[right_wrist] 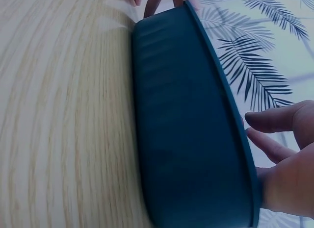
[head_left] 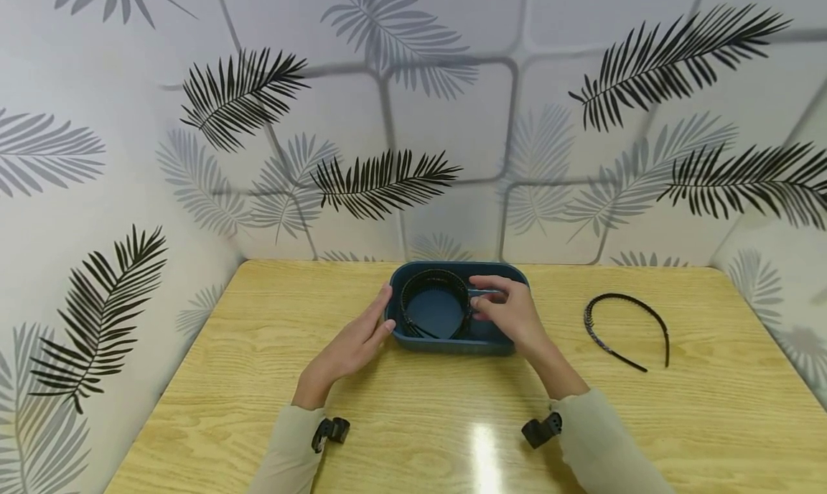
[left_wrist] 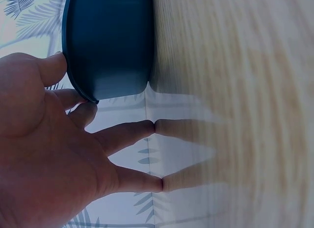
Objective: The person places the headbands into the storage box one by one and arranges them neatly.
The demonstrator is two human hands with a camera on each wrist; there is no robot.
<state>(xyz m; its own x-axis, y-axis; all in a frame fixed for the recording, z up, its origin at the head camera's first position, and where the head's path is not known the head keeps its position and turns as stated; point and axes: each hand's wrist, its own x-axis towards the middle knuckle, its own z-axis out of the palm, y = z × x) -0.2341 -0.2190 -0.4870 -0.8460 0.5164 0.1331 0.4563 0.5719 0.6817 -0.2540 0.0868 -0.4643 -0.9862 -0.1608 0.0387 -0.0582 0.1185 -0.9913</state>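
Observation:
A dark blue oblong bin (head_left: 423, 347) stands on the table. In its left part lie black headbands (head_left: 407, 314), nested in a ring with toothed inner edges. My left hand (head_left: 355, 343) rests against the bin's left end, thumb at the rim. The left wrist view shows two fingertips of that hand (left_wrist: 59, 144) on the table, the fingers spread. My right hand (head_left: 510, 311) reaches over the right side of the bin, thumb and index finger apart beside the headbands' right edge. In the right wrist view the rim partly hides that hand (right_wrist: 289, 154).
Another black headband (head_left: 629, 298), with a patterned stretch along one side, lies on the wooden table (head_left: 711, 408) to the right of the bin. A pale wall (head_left: 452, 228) with leaf prints rises behind the table's back edge, close behind the bin.

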